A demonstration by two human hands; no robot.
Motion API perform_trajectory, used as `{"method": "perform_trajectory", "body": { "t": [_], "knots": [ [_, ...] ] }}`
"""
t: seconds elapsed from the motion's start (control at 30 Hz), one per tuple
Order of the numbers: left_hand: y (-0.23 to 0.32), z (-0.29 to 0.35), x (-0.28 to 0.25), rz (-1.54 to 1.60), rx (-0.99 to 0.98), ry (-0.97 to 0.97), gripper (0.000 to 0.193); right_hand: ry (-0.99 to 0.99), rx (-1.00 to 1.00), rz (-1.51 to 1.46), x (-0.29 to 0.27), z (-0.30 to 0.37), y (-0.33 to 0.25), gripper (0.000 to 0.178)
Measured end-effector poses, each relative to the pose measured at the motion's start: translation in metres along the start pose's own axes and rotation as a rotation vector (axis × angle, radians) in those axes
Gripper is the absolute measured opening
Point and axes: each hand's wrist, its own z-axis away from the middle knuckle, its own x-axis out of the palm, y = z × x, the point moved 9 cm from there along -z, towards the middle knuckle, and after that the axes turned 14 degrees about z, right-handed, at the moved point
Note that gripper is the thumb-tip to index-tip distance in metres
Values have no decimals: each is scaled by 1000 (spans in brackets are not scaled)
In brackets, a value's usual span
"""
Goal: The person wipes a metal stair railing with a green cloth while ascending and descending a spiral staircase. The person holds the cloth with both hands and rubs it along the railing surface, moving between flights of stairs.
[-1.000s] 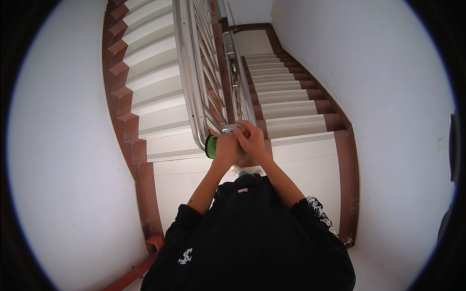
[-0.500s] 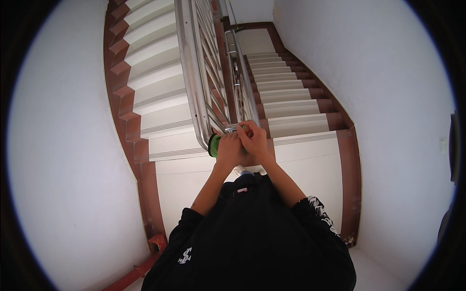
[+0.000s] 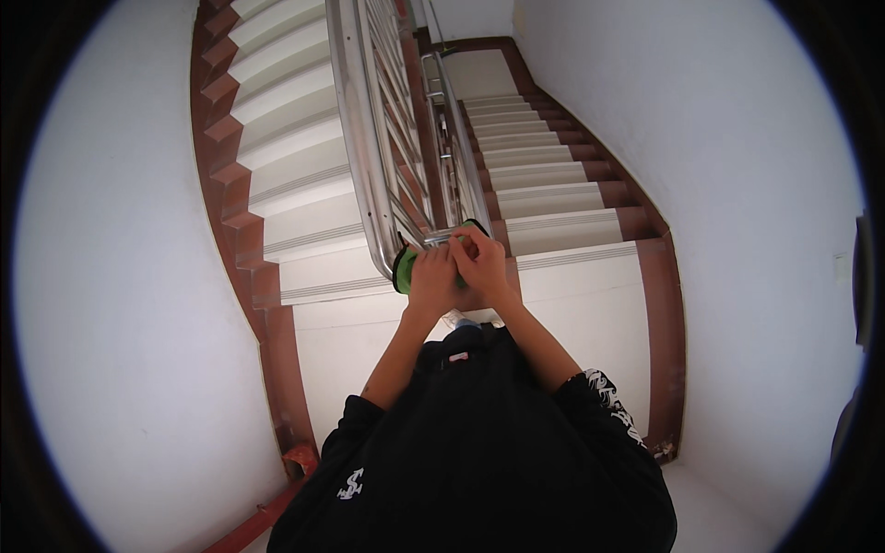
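Observation:
Both my hands meet at the near end of the metal stair railing point(image 3: 361, 175), where it turns across between the two flights. A green cloth point(image 3: 403, 269) with black edging shows to the left of my fingers, and a bit of it also shows beyond my right fingers. My left hand point(image 3: 433, 278) is closed over the cloth, knuckles up, on the left side. Right beside it, my right hand point(image 3: 481, 262) has its fingers bent and pinched together on the cloth. The part of the cloth under my palms is hidden.
On the left rises or falls one flight of white steps point(image 3: 300, 189) with red-brown edges; another flight point(image 3: 553, 198) runs on the right. I stand at a pale landing point(image 3: 581, 323). White walls point(image 3: 120, 276) flank both sides. A red pipe point(image 3: 267, 511) lies low at the left.
More of the green cloth with its black edge shows beyond my right fingers and at the left. My hands stay at nearly the same place on the railing end.

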Motion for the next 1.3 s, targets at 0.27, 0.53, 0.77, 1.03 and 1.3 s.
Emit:
{"method": "perform_trajectory", "body": {
  "t": [0.27,0.53,0.77,1.03,1.3],
  "knots": [
    [-8,-2,-1,26,-53,-12,46,-9,0,8,-3,5,-3,10],
    [-2,-2,-8,26,-22,13,43,-5,-5,10,-5,9,-5,9],
    [10,-1,-18,27,59,64,36,-21,-12,18,-6,10,-9,8],
    [2,2,-22,77,16,65,34,94,-374,432,-10,18,-45,6],
    [-1,9,-29,135,-30,56,41,4,-370,358,3,26,-47,14]
  ]
}}
